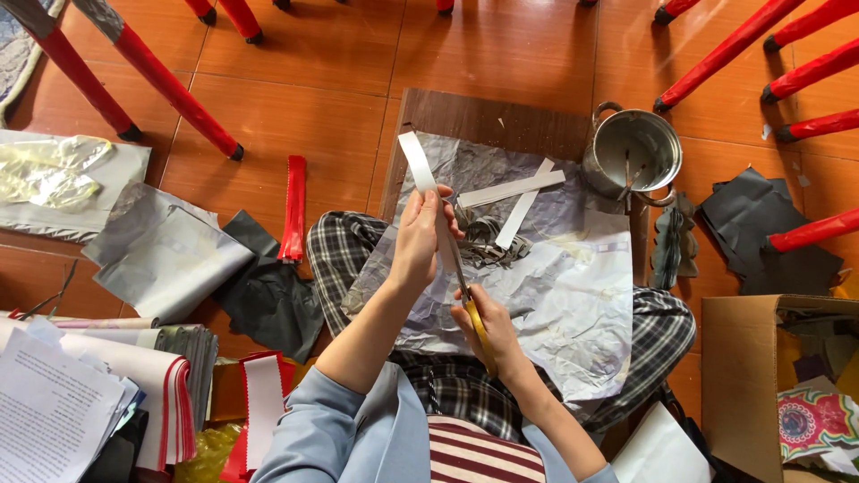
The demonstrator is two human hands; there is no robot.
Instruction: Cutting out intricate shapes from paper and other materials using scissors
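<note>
Long white paper strip (419,163); yellow-handled metal scissors (474,324); black-and-white plaid trousers (342,250); crumpled grey paper sheet (573,295); shiny silver metal pot (633,152); reddish-brown tiled floor (304,98); red chair legs (170,85).

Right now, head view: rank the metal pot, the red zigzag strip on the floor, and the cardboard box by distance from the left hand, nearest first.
From the left hand, which holds a white paper strip:
1. Red zigzag strip, on the floor to its left, beside dark paper.
2. Metal pot, up and to the right, at the board's corner.
3. Cardboard box, far right and lower, at the frame edge.
</note>
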